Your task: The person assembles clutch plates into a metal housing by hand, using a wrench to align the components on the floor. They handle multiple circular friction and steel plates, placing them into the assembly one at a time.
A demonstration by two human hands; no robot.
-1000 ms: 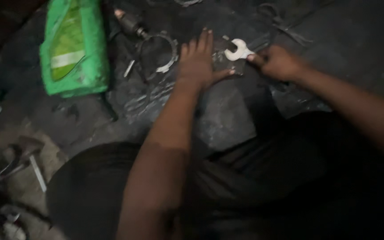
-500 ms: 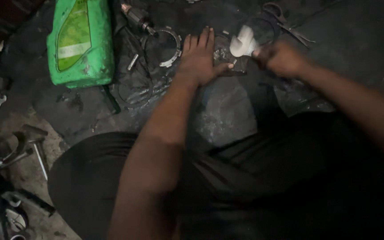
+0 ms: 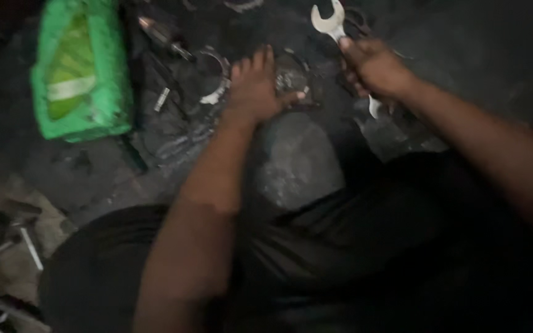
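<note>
My right hand (image 3: 374, 68) grips the shaft of a silver open-ended wrench (image 3: 330, 20), whose jaw points up and away from me above the dark, greasy floor. My left hand (image 3: 254, 86) lies flat with fingers spread on a small dark metal part (image 3: 291, 80) on a black sheet. A curved metal half-ring (image 3: 217, 77) lies just left of that hand. The picture is blurred, so the part under my left palm is hard to make out.
A green plastic canister (image 3: 78, 74) lies at the upper left. A dark tool with a metal tip (image 3: 161, 37) rests beside it. Loose tools and metal bits (image 3: 7, 240) are scattered at the lower left. My dark-clothed knees fill the bottom.
My right hand has lifted the wrench off the part and raised it so its jaw points upward. My left hand stays pressed on the same spot.
</note>
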